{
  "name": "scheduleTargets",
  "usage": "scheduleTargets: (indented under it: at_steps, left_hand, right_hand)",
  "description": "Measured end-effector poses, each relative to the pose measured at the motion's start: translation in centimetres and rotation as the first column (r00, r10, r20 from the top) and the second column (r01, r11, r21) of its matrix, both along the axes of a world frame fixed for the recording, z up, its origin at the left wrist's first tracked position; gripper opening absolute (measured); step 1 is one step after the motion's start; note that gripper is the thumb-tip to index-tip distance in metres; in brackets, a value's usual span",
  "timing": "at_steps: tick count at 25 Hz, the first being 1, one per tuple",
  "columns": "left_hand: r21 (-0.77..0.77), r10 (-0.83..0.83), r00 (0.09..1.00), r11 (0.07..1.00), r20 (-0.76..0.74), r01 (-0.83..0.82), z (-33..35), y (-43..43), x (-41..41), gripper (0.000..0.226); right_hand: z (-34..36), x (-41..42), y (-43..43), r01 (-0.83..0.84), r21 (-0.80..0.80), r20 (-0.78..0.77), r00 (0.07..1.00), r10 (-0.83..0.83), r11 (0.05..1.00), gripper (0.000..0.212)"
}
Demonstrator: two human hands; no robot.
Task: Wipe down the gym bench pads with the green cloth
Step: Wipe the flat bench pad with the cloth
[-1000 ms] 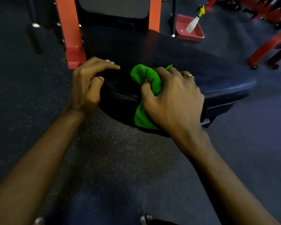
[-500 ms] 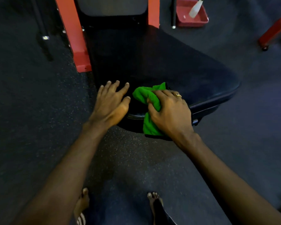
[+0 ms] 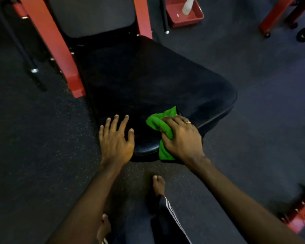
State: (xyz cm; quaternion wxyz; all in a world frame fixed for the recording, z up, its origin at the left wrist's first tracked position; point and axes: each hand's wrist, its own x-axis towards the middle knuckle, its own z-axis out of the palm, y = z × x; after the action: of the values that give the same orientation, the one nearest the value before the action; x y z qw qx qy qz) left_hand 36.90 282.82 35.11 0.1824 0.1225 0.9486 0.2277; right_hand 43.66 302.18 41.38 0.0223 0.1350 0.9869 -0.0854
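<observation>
The bunched green cloth [image 3: 158, 125] lies at the 6 o'clock end of the black vinyl-covered bench seat pad [image 3: 157, 76]. Its upper part sits on the top face and its lower part drapes over the rounded front edge. The right hand [image 3: 181, 138] grips the cloth with the fingers curled over the bundle and the thumb pressed into its left side. The left hand [image 3: 115, 138] rests at the pad's 7 o'clock corner with its fingers wide, straight and flat on the vinyl, holding nothing. The step in hand appears to be wiping the front edge and near end of the pad. To do it well, the operator should spread the cloth flatter under the palm, since a tight wad covers little surface. The strokes should overlap and run from 6 o'clock toward 12 o'clock. The cloth should also wrap down the side wall so that the seam is cleaned. The left hand serves as a brace and should shift off any area before the cloth reaches it. The dark upright back pad [image 3: 95, 16] between the red steel frame posts [image 3: 56, 50] sits at 12 o'clock. The frame gives no sign of whether either pad is clean. A red plastic tray [image 3: 198, 18] holding a white bottle [image 3: 187, 5] stands at 1 o'clock on the floor, well apart.
</observation>
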Motion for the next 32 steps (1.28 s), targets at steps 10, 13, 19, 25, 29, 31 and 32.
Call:
scheduleTargets:
  at_steps: [10,13,19,25,29,31,32]
  left_hand:
    - [-0.201,0.287,0.957,0.941,0.038,-0.274,2.6,7.7,2.1,0.058]
    - [-0.261,0.283,0.958,0.929,0.042,-0.263,2.3,7.3,1.9,0.058]
    - [-0.337,0.282,0.957,0.909,0.064,-0.245,3.0,7.9,1.8,0.059]
    - [-0.351,0.245,0.961,0.918,0.129,-0.187,3.3,7.9,1.5,0.062]
    - [-0.368,0.232,0.964,0.914,0.129,-0.17,3.6,7.9,1.5,0.066]
    - [-0.377,0.215,0.969,0.913,0.126,-0.154,3.6,7.9,1.4,0.067]
    - [-0.379,0.208,0.97,0.914,0.129,-0.146,3.5,7.9,1.4,0.067]
  right_hand:
    - [0.7,-2.9,2.0,-0.063,-0.135,0.141,0.986,0.083,0.989,0.05]
    - [0.6,-5.1,7.7,-0.136,-0.236,0.234,0.953,0.192,0.962,0.051]
    - [-0.4,-10.5,19.4,0.293,-0.023,0.284,0.919,-0.274,0.956,0.041]
    - [1.0,-6.2,6.4,-0.066,-0.222,0.299,0.945,0.133,0.973,0.047]
    - [0.6,-6.5,11.9,-0.016,-0.232,0.302,0.949,0.088,0.972,0.052]
    - [0.2,-7.4,16.3,0.143,-0.143,0.279,0.955,-0.099,0.979,0.049]
    - [0.1,-7.7,17.7,0.207,-0.127,0.242,0.955,-0.172,0.97,0.047]
